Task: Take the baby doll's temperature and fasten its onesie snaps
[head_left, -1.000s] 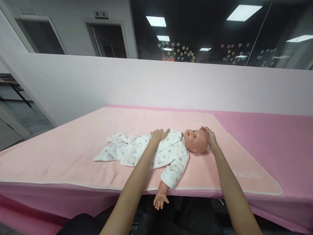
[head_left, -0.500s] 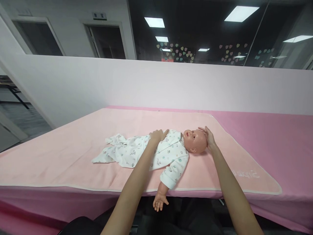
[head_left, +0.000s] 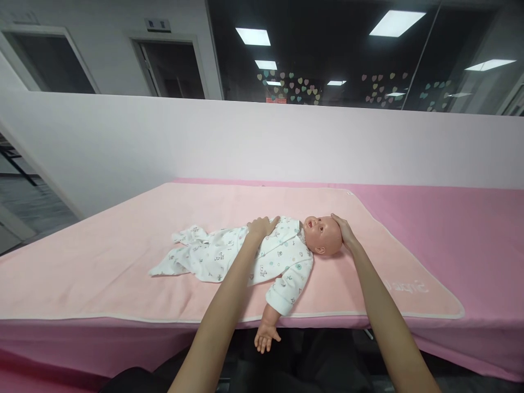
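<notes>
A baby doll point(head_left: 282, 254) in a white printed outfit lies on its back, head to the right and legs to the left. My left hand point(head_left: 262, 226) lies across its torso, thumb pointing right and fingers curled over the far side. Against the crown of the doll's bald head point(head_left: 322, 236) rests my right hand point(head_left: 343, 229), fingers stretched flat along it; its thumb is hidden. The doll's near arm hangs over the table's front edge, with its small hand point(head_left: 267, 337) palm up. The far arm is hidden.
Beneath the doll is a peach mat point(head_left: 123, 256) with a pale border, on a pink table cover point(head_left: 470, 245). A low white wall point(head_left: 245, 142) stands behind the table, with dark glass point(head_left: 335, 49) above it. My dark-clothed legs are below the front edge.
My right hand's fingers, spread a little apart before, now lie closer against the doll's head. My left hand stays on the torso. The whole view has shifted slightly.
</notes>
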A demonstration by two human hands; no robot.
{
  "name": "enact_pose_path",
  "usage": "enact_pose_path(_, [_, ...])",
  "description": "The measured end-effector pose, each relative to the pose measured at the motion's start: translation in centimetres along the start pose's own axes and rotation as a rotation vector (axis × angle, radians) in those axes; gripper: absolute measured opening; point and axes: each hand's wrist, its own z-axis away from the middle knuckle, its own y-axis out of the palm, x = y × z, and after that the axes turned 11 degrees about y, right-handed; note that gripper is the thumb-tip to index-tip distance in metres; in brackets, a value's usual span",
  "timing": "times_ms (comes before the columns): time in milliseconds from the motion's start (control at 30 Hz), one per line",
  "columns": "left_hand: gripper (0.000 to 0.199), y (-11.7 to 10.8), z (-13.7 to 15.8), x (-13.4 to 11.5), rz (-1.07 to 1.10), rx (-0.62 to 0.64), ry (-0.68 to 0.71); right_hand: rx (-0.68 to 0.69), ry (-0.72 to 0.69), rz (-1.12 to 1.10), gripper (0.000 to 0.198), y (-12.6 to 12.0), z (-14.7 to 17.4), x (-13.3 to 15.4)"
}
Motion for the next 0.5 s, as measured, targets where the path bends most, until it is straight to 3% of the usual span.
enact_pose_path(133, [0.073, 0.0, 0.02, -0.01, 0.002, -0.004, 0.002, -0.055, -0.12, -0.022, 0.026, 0.09, -0.19, 0.14])
enact_pose_path(267, [0.073, -0.08, 0.13, -0.08, -0.005, -0.001, 0.0, -0.24, -0.25, -0.018, 0.017, 0.21, -0.45, 0.35])
enact_pose_path(500, [0.073, -0.02, 0.11, -0.07, -0.005, -0.004, -0.001, -0.06, -0.06, 0.032, 0.03, 0.11, 0.15, 0.42])
